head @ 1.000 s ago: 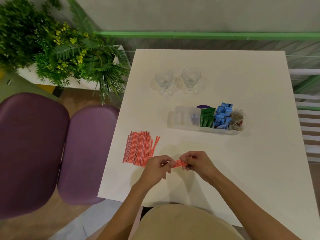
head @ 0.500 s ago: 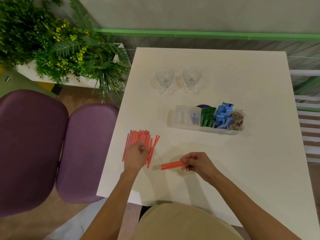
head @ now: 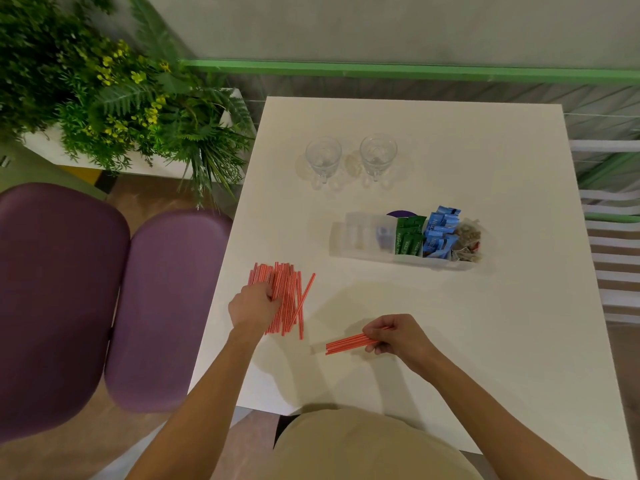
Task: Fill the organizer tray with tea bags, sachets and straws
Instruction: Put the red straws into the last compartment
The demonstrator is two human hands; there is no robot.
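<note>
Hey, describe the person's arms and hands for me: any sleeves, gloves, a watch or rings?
The left arm and right arm are bare as far as the frame shows, with no sleeves. The left hand and right hand wear no gloves, and no watch, bracelet or ring shows. The only clothing in view is a plain tan garment at the bottom edge.

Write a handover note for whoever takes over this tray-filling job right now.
Left hand rests on the straw pile; grip unclear.
Right hand pinches a small straw bundle.
Done: organizer tray holds green sachets, blue sachets and tea bags at its right end.
Left: no straws in it; gather them and load the tray.
</note>
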